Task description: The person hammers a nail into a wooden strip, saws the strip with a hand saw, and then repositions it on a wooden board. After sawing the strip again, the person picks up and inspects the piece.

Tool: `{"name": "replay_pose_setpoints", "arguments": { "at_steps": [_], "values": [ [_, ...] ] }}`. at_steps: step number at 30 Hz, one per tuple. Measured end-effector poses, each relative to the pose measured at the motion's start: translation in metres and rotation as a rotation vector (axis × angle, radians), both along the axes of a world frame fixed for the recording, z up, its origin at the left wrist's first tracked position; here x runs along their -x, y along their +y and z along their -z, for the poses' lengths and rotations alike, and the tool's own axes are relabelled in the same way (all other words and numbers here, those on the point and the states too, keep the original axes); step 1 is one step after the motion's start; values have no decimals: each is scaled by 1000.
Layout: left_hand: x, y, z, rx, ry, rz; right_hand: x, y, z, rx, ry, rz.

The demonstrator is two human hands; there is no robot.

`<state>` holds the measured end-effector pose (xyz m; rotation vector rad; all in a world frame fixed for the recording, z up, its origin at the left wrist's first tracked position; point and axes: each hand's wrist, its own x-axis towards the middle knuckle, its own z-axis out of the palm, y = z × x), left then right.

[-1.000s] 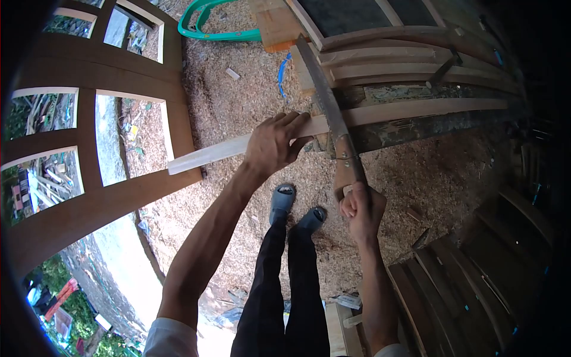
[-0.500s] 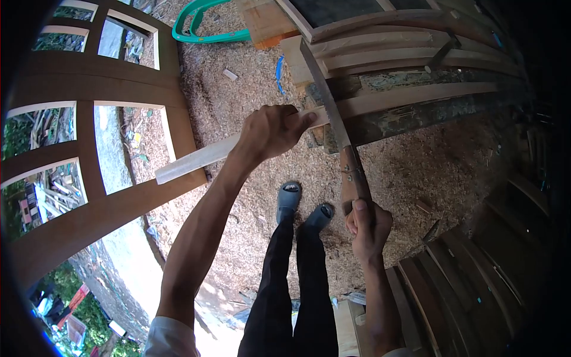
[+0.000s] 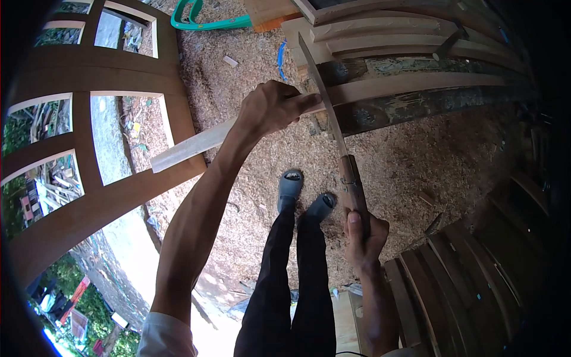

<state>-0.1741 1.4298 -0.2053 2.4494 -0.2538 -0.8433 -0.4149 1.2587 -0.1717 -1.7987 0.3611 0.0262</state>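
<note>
A long pale strip of wood (image 3: 193,145) runs across the view, its right part resting on a rough dark beam (image 3: 410,107). My left hand (image 3: 270,111) is wrapped around the strip just left of the saw, thumb lying along the wood. In my right hand (image 3: 367,239) is the wooden handle of a handsaw (image 3: 326,98), fingers closed around it. The saw's long narrow blade crosses the strip close beside my left thumb, its tip pointing away from me. The strip's left end juts out over the sawdust-covered ground.
Several more wood strips (image 3: 386,45) and a hammer (image 3: 449,41) lie on the bench beyond the beam. A brown wooden frame (image 3: 119,80) with openings stands at left. Boards (image 3: 428,279) are lined up at lower right. A green plastic piece (image 3: 217,22) lies at the top.
My right hand has drawn the saw back toward my body, so the handle sits lower. My left hand keeps its hold on the strip; the view has shifted slightly.
</note>
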Motion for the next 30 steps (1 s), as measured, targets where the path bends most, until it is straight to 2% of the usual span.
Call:
{"name": "replay_pose_setpoints", "arguments": {
  "at_steps": [2,3,5,9,11,15,17,18,21,23,25,28,30],
  "values": [
    [-1,13,31,49,-392,347,-15,8,-4,-3,61,14],
    [-2,12,27,49,-391,342,-20,11,-5,-5,120,37],
    [-2,6,19,2,-223,261,-13,13,-6,1,131,45],
    [-2,2,13,10,-257,263,40,13,-1,50,49,55],
    [-1,-2,-3,-39,-67,45,33,13,-6,71,66,28],
    [0,1,13,-7,-180,122,-29,19,-6,66,120,56],
    [-1,0,3,26,-145,79,-49,16,-4,46,115,54],
    [1,-4,-10,35,-57,-53,-53,16,-4,24,106,50],
    [1,-3,-15,24,-55,-24,-2,6,-8,131,61,-3],
    [4,-3,-7,75,-100,-68,32,5,-9,76,13,44],
    [5,-2,-4,123,-137,-112,41,-2,-2,83,-9,-17],
    [3,-2,-1,65,-146,-80,-8,14,-2,7,57,76],
    [3,2,6,81,-255,55,-50,21,-5,-57,58,83]
  ]
}}
